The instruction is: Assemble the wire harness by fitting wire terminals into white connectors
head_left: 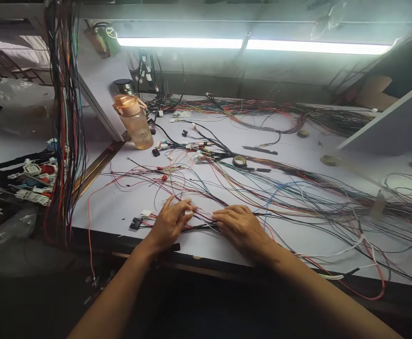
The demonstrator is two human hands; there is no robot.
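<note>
My left hand [172,220] is by the table's front edge, its thumb and index finger closed on a small white connector [189,213]. Thin wires run from there toward my right hand [239,228], whose fingers are bent together over a bundle of dark wires [206,226]; the fingertips partly hide what they grip. Left of my left hand, a black connector [135,223] and a white connector [147,214] lie at the bundle's end. Just beyond both hands, loose wires with red connectors [164,177] spread across the white tabletop [114,207].
A roll of tape [239,161] rests by a long wire harness [286,169] crossing rightward. Behind stand a water bottle [137,123] and a dark knife-like tool [260,150]. Hanging wires [62,117] border the left side, near a pile of connectors [36,176].
</note>
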